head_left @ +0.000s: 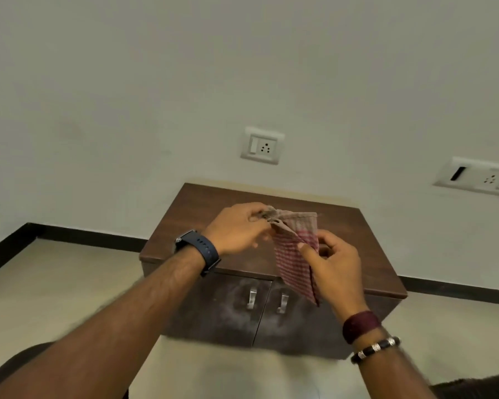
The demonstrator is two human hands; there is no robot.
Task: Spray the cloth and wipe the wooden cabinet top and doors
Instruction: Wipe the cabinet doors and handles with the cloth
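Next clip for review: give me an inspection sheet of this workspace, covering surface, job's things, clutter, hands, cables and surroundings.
Surface: dark wooden cabinet top, bare where visible; two doors below show pale dusty smears around two metal handles.
Job's things: red-and-white checked cloth, held up above the cabinet, hanging down; no spray bottle in view.
Clutter: nothing seen.
Hands: left hand pinches the cloth's top corner; right hand pinches its side edge. Left wrist has a watch, right wrist has bands.
Cables: nothing seen.
Surroundings: pale wall with two socket plates, black skirting, light floor.
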